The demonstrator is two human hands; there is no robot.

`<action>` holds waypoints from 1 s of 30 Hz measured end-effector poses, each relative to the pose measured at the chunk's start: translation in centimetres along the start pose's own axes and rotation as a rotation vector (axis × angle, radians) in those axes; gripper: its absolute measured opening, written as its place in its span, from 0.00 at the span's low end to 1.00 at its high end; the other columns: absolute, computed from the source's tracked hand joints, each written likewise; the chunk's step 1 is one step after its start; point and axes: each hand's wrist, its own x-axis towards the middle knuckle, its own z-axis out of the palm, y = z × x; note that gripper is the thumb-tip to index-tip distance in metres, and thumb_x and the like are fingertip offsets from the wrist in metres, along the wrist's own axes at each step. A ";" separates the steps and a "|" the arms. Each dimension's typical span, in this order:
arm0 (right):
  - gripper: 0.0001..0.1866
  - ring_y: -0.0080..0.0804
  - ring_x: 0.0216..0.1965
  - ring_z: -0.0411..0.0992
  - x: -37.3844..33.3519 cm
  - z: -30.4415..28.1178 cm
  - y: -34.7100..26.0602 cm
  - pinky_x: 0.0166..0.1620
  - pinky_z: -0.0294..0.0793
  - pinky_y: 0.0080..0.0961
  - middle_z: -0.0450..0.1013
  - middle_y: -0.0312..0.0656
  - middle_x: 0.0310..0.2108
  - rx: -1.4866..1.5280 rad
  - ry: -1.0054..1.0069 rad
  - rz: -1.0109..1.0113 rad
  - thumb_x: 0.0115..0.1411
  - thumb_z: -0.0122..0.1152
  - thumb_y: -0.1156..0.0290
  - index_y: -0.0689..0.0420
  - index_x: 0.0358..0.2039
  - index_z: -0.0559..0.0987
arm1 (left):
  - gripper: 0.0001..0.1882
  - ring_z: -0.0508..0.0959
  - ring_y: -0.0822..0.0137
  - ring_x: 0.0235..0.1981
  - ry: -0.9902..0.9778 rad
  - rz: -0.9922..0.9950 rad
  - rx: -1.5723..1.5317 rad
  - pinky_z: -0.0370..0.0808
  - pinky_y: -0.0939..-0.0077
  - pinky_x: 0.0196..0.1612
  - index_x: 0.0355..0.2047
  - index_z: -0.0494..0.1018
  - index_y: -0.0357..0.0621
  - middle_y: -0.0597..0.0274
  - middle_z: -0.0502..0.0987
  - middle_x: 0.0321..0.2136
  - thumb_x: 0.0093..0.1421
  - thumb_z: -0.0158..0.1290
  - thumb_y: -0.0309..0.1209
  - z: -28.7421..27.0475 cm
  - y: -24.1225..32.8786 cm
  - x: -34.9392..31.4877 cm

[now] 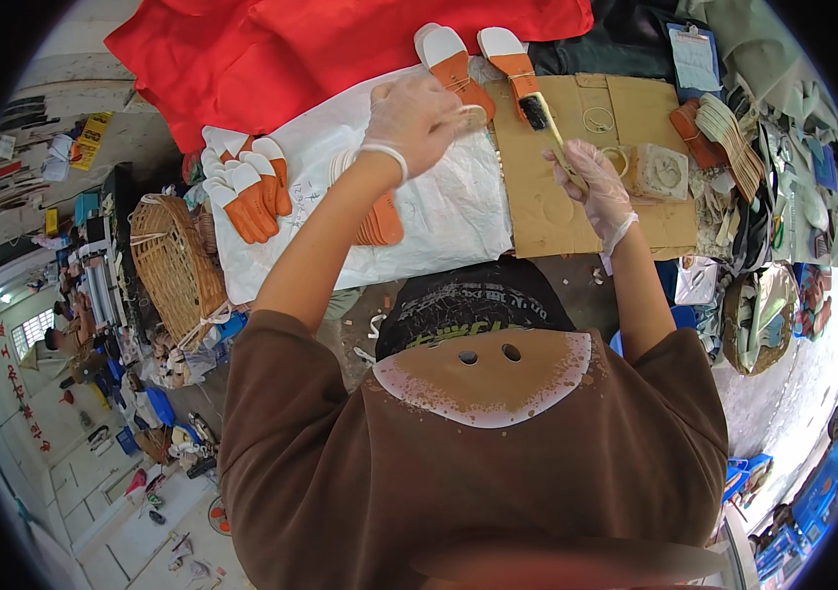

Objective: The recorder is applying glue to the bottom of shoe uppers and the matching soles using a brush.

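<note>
Both of my hands wear thin clear gloves. My right hand [593, 185] is wrapped round the wooden handle of a brush [556, 138] with dark bristles. Its bristle end lies beside a stack of orange-brown and white shoe insoles [509, 61] bound with a band. My left hand [416, 123] has bent fingers at the near end of another bound insole stack [453, 71]; what the fingertips hold, if anything, is unclear. Below that forearm, a fanned pile of insoles [379, 224] sits partly covered on the white sheet [458, 211]. More insoles [250, 192] lie in a heap at the left.
A brown cardboard sheet [547, 221] carries a whitish, block-shaped container [657, 172] and a thin ring [598, 120]. Red cloth [340, 49] covers the far side. A wicker basket [175, 265] stands left; a clipboard [694, 59] and cluttered materials [733, 138] lie right.
</note>
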 end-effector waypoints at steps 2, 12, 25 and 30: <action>0.12 0.12 0.28 0.65 0.2 0.2 0.0 0.29 0.60 0.10 0.75 0.35 0.38 -0.061 -0.017 -0.008 0.65 0.56 0.59 0.53 0.41 0.74 | 0.12 0.73 0.70 0.45 -0.057 -0.187 -0.503 0.67 0.73 0.50 0.43 0.72 0.45 0.65 0.75 0.40 0.62 0.53 0.36 3.4 -2.8 0.1; 0.08 0.15 0.35 0.68 1.7 2.6 1.5 0.40 0.69 0.15 0.73 0.30 0.32 -0.343 0.053 -0.388 0.59 0.64 0.73 0.59 0.39 0.78 | 0.18 0.77 0.67 0.47 -0.177 -0.280 -1.963 0.74 0.73 0.50 0.52 0.66 0.32 0.54 0.76 0.45 0.65 0.49 0.31 3.8 -3.7 0.4; 0.06 0.18 0.29 0.68 0.8 0.5 -4.0 0.32 0.69 0.20 0.73 0.35 0.28 -0.756 -0.319 -0.507 0.57 0.65 0.73 0.61 0.34 0.81 | 0.17 0.80 0.66 0.44 -0.127 -0.402 -1.985 0.76 0.69 0.49 0.51 0.68 0.34 0.55 0.77 0.44 0.66 0.46 0.33 2.2 -3.5 -0.8; 0.07 0.22 0.30 0.71 -0.4 -1.8 -3.7 0.36 0.72 0.22 0.73 0.36 0.27 -0.838 -0.552 -0.398 0.55 0.67 0.72 0.60 0.34 0.81 | 0.16 0.78 0.62 0.45 0.090 -0.604 -2.099 0.75 0.65 0.50 0.48 0.70 0.31 0.51 0.78 0.42 0.63 0.47 0.30 3.5 -6.4 -2.0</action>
